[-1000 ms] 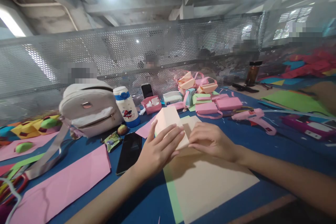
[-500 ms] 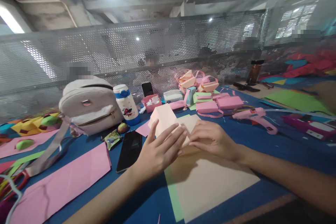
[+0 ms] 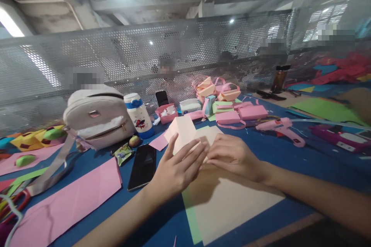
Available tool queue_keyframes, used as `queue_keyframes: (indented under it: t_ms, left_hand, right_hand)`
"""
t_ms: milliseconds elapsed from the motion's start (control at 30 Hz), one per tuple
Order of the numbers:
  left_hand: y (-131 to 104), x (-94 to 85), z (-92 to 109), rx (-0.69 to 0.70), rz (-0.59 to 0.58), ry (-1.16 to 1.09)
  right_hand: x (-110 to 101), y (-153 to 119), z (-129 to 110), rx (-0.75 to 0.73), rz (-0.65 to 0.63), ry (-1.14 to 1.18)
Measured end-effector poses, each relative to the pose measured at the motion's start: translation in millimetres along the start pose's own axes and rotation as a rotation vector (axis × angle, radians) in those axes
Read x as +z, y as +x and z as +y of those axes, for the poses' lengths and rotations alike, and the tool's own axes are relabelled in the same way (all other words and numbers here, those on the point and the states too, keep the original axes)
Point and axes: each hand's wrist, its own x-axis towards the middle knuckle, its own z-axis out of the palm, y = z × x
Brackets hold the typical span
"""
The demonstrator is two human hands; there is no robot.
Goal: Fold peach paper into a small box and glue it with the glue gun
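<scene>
Gray perforated metal partition runs across the back. Blue tabletop in front of it carries everything below. Pale backpack stands at left, against the partition side. Peach paper sheet lies flat at front center, overlapping a green sheet that shows along its left edge. Folded pink paper lies at front left.

Left hand: fingers straight and near each other, thumb up and apart, palm side against the folded peach paper. Right hand: fingers curled, thumb against them, pinching the right side of the same piece; exact contact hidden by the fingers. The folded piece sits box-like above the flat sheet, between and ahead of the hands.

White bottle with blue lid stands right beside the backpack. Pink glue gun lies right of the hands, purple power strip beyond it. Black phone lies just left of the left hand. Green snack packet is near the phone, small round fruit beside it.
</scene>
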Motion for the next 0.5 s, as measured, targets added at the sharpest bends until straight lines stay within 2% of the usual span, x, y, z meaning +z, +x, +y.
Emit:
queue_keyframes:
  t_ms: [233, 367, 500]
  left_hand:
    - [-0.1, 2.8, 0.7, 0.007, 0.021, -0.011]
    - [0.3, 4.1, 2.2, 0.003, 0.042, -0.014]
    - [0.4, 3.9, 1.1, -0.057, 0.019, -0.069]
  right_hand:
    - [-2.3, 1.1, -5.1, 0.006, 0.030, -0.078]
    - [-1.7, 1.0, -6.4, -0.011, 0.002, -0.111]
    - [-2.9, 1.8, -4.6, -0.014, 0.008, -0.098]
